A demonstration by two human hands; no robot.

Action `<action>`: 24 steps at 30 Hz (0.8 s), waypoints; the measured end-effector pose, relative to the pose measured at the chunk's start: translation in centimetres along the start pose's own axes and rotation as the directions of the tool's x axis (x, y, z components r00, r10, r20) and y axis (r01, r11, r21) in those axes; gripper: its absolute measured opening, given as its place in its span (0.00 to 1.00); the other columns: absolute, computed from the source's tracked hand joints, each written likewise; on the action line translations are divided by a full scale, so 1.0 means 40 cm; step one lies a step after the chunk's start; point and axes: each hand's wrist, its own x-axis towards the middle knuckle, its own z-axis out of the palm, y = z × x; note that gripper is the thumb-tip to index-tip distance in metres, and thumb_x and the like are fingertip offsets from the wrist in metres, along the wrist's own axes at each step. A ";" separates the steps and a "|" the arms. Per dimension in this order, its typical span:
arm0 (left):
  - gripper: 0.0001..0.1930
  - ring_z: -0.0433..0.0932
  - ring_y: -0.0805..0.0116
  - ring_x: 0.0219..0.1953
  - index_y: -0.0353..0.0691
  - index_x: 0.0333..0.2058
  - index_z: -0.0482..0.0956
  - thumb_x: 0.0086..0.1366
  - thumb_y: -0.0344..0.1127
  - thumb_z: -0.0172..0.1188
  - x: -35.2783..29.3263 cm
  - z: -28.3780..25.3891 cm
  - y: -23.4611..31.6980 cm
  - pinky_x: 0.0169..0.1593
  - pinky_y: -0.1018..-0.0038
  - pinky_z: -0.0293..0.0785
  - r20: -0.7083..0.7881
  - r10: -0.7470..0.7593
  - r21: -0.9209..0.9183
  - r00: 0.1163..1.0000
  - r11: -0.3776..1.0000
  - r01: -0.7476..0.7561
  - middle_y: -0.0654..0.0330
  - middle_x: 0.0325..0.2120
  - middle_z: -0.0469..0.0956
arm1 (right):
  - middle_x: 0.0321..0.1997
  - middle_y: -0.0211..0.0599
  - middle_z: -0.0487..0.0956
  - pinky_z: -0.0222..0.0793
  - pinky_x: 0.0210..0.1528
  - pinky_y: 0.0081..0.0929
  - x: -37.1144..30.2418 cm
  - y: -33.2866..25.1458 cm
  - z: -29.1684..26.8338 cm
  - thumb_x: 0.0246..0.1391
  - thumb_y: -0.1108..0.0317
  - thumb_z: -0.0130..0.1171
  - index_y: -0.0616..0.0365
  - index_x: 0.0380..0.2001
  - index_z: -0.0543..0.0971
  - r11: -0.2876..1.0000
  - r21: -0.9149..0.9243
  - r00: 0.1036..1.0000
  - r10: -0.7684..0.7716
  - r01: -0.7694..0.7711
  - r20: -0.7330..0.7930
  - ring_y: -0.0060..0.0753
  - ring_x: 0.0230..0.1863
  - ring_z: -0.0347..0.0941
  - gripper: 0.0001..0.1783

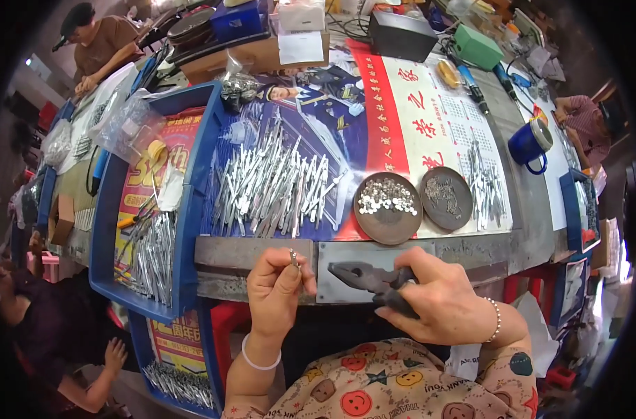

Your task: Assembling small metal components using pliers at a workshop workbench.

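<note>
My left hand (274, 297) pinches a small shiny metal piece (294, 258) between thumb and fingertips, just off the table's front edge. It is too small to make out fully. In my right hand (443, 300) is a pair of dark pliers (363, 275), its jaws pointing left toward the piece but apart from it. The pliers are over a grey metal plate (330, 255) at the table edge. Beyond my hands lies a large pile of slim silver metal strips (272, 185). A brown round dish (386, 230) holds small silver discs; another brown dish (445, 222) holds tiny metal pieces.
At left stands a blue tray (192, 188) with more metal strips, above a lower blue tray (209, 349). A smaller strip pile (485, 188) lies right of the dishes. Farther right are a blue mug (529, 144) and a screwdriver-like tool (473, 87). Other people sit around.
</note>
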 end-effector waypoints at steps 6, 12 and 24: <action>0.06 0.69 0.73 0.23 0.37 0.40 0.74 0.72 0.33 0.52 -0.086 0.043 -0.003 0.29 0.78 0.67 0.022 -0.361 -0.272 0.932 0.895 0.353 0.58 0.30 0.75 | 0.42 0.42 0.68 0.70 0.34 0.34 -0.117 0.027 0.074 0.42 0.57 0.71 0.61 0.28 0.81 1.000 -0.013 0.995 0.002 -0.001 0.097 0.41 0.38 0.69 0.18; 0.05 0.70 0.74 0.23 0.38 0.39 0.74 0.70 0.32 0.56 -0.137 0.069 -0.031 0.29 0.77 0.67 0.073 -0.477 -0.257 0.876 0.839 0.479 0.62 0.31 0.76 | 0.42 0.41 0.66 0.68 0.37 0.33 -0.175 0.045 0.100 0.39 0.56 0.72 0.58 0.30 0.81 1.000 -0.010 0.997 -0.011 0.011 0.074 0.40 0.40 0.66 0.19; 0.05 0.70 0.75 0.23 0.35 0.39 0.73 0.69 0.30 0.56 -0.155 0.132 -0.044 0.29 0.77 0.69 0.011 -0.522 -0.100 0.853 0.848 0.520 0.63 0.27 0.74 | 0.42 0.38 0.65 0.65 0.37 0.31 -0.244 0.068 0.103 0.35 0.55 0.72 0.54 0.29 0.80 0.993 -0.116 0.999 0.012 -0.006 0.049 0.37 0.41 0.64 0.19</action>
